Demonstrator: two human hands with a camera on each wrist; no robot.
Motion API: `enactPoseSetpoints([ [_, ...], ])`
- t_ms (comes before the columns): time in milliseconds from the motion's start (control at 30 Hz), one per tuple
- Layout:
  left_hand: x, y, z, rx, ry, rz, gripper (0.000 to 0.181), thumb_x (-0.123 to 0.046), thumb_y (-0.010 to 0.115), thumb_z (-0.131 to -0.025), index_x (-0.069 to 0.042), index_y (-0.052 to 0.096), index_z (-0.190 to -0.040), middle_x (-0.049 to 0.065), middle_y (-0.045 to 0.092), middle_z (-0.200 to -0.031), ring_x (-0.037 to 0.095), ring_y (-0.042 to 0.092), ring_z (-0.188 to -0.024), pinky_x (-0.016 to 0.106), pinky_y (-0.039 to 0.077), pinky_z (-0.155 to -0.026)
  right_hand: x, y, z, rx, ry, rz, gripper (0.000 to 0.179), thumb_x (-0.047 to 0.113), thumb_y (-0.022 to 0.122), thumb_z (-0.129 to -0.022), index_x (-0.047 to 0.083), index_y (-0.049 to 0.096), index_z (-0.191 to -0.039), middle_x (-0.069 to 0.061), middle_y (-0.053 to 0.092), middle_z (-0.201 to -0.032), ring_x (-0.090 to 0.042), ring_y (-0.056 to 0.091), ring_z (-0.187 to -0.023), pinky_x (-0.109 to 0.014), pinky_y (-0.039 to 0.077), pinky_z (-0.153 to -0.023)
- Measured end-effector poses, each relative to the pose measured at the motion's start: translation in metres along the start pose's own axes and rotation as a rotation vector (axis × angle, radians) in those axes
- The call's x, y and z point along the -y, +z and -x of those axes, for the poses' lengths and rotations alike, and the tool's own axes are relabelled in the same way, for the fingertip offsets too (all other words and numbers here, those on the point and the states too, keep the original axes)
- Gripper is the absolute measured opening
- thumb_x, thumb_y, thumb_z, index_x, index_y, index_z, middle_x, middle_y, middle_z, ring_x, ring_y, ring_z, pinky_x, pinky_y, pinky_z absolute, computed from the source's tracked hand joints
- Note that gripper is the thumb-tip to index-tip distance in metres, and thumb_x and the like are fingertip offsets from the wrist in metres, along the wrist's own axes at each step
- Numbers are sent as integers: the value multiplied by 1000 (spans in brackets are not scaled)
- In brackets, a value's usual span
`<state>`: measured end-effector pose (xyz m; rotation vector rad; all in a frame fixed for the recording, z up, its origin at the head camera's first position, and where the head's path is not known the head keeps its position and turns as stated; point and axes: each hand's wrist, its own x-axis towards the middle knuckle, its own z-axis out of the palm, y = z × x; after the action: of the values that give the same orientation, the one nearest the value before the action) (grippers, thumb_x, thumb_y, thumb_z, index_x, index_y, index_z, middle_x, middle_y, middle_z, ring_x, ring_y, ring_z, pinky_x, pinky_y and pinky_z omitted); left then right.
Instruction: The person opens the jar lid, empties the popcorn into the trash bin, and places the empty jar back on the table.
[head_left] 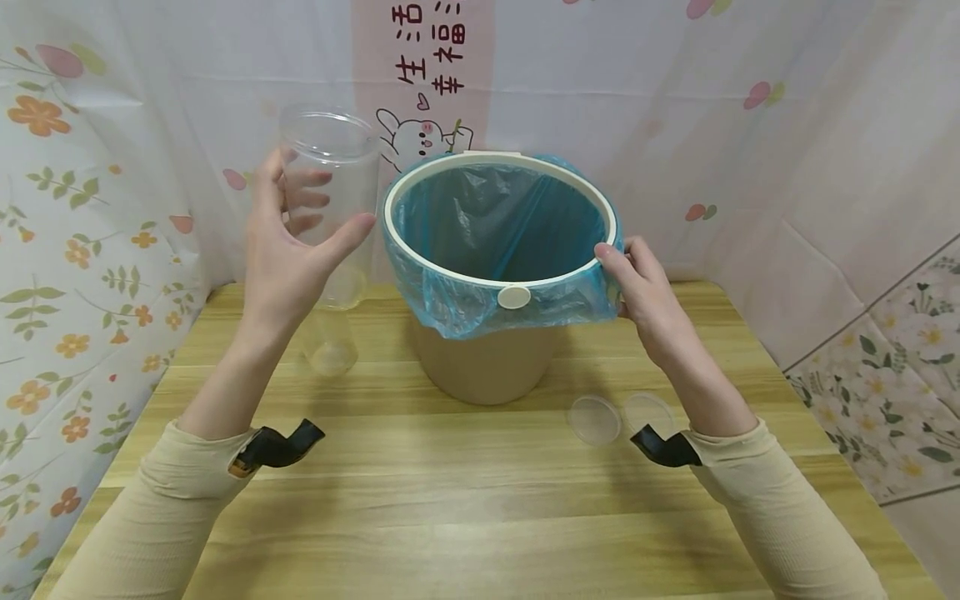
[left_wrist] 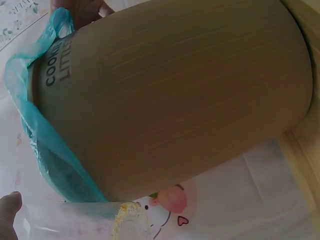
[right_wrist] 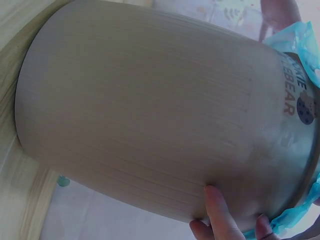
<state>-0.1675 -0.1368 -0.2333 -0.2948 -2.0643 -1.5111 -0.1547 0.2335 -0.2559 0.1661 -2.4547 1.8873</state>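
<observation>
My left hand (head_left: 281,250) holds a clear plastic jar (head_left: 341,187), lidless and upright, fingers behind it and thumb in front. In the left wrist view, yellowish residue shows on the jar's bottom (left_wrist: 131,222). Just right of the jar stands a tan trash bin (head_left: 487,358) with a cream rim ring (head_left: 525,286). A blue plastic bag (head_left: 465,308) lines the bin and folds over its outside. My right hand (head_left: 645,287) grips the bin's right edge, thumb on the ring, fingers against the bag and the bin wall.
Below the held jar, a second clear container (head_left: 330,354) shows on the wooden table (head_left: 450,500). Two clear round lids (head_left: 595,419) lie right of the bin's base. A printed curtain (head_left: 675,108) hangs close behind.
</observation>
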Motion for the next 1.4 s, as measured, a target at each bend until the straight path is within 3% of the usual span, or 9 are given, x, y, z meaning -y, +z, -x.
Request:
enactPoseSetpoints([
  [267,18,3,22,-8,-21,65,85,-18,85,-81,-31,40,-152,-3,60,-134,15,59,-117,34,50,-108,-1,1,0,-3,4,8,27,47,49,-104,21,46,-111,2,52,-106,-7,62,-83,-24,57,-72],
  [600,37,8,46,-2,-94,80,84,-17,85,-83,-28,39,-152,0,59,-133,18,58,-119,38,49,-112,2,1,-2,-4,-2,9,27,47,50,-104,21,46,-111,2,52,-109,-7,61,-86,-23,57,-74],
  [800,52,12,60,25,-124,78,91,-16,84,-83,-34,33,-156,-4,53,-138,17,56,-124,39,47,-115,1,0,-2,-5,-3,5,26,46,50,-104,21,46,-111,2,53,-108,-8,62,-87,-24,57,-74],
  [1033,65,14,70,84,-125,103,96,-9,83,-83,-30,29,-160,3,52,-146,15,48,-139,46,41,-121,1,0,-1,-8,-4,-5,27,46,50,-104,20,46,-110,1,52,-109,-8,62,-86,-24,58,-74],
  [1400,80,19,81,106,-168,90,90,-8,84,-82,-21,34,-156,6,56,-141,10,51,-130,46,39,-122,-1,1,-2,-7,0,-18,26,45,50,-104,20,46,-109,1,52,-108,-7,62,-86,-25,57,-74],
])
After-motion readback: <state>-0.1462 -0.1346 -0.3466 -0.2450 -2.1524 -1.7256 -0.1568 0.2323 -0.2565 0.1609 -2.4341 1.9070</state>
